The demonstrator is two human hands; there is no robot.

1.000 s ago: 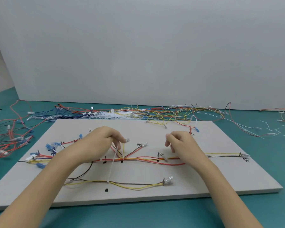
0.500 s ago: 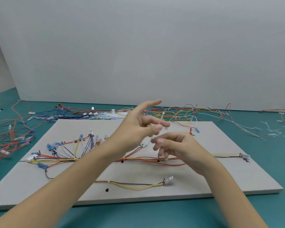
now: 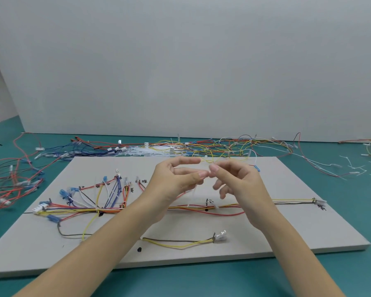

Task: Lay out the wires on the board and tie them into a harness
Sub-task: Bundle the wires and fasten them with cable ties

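- The wires (image 3: 107,210) lie on the grey board (image 3: 266,236), bundled along its middle line and fanning out toward its left end with blue and white connectors.
- A yellow-and-brown pair (image 3: 176,242) lies nearer the board's front edge, ending in a clear connector (image 3: 220,235).
- A white cable tie (image 3: 192,197) hangs over the board's middle, its lower end near the red and yellow wires.
- The left hand (image 3: 176,181), raised above the board's centre, pinches the tie's upper part between thumb and curled fingers, forefinger stretched out.
- The right hand (image 3: 236,181), just beside it, meets it fingertip to fingertip; its fingers are curled, and whether they grip the tie I cannot tell.
- Loose wires (image 3: 212,146) and spare ties (image 3: 146,151) lie on the teal worktop (image 3: 330,275) behind the board.
- More red wires (image 3: 11,179) sprawl to the board's left.
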